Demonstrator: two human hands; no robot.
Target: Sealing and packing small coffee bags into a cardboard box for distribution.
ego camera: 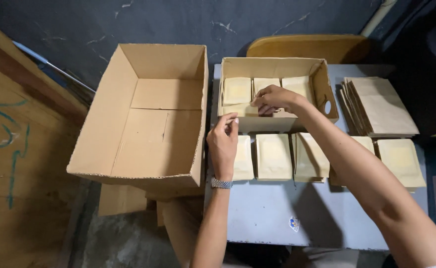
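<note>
On the grey table (272, 213), seen from my head camera, a small open carton (277, 67) sits at the far side, with flat kraft paper pouches (237, 90) laid in it side by side. My right hand (275, 98) reaches into that carton, its fingers (258, 103) curled and pinched on the edge of a pouch at the front of the row; I cannot tell how firmly it is gripped, since the carton wall hides the underside. My left hand (223, 144) hovers just outside the carton's near wall, thumb and forefinger lightly closed together with nothing clearly between them, above the leftmost pouch of a row (273, 156) lying flat on the table.

I judge the step in hand to be placing or straightening a pouch inside the small carton. The next move would call for seating that pouch flush with its neighbours and then fetching one from the table row.

The pouches are rectangles a little longer than wide. Those in the carton and those on the table both lie with the long axis running away from me, toward the back wall. A fanned stack of empty brown bags (379, 106) rests at the right, tilted slightly off that line. A larger empty cardboard box (148, 109) stands left of the table, and a wooden board (14, 129) leans further left.
</note>
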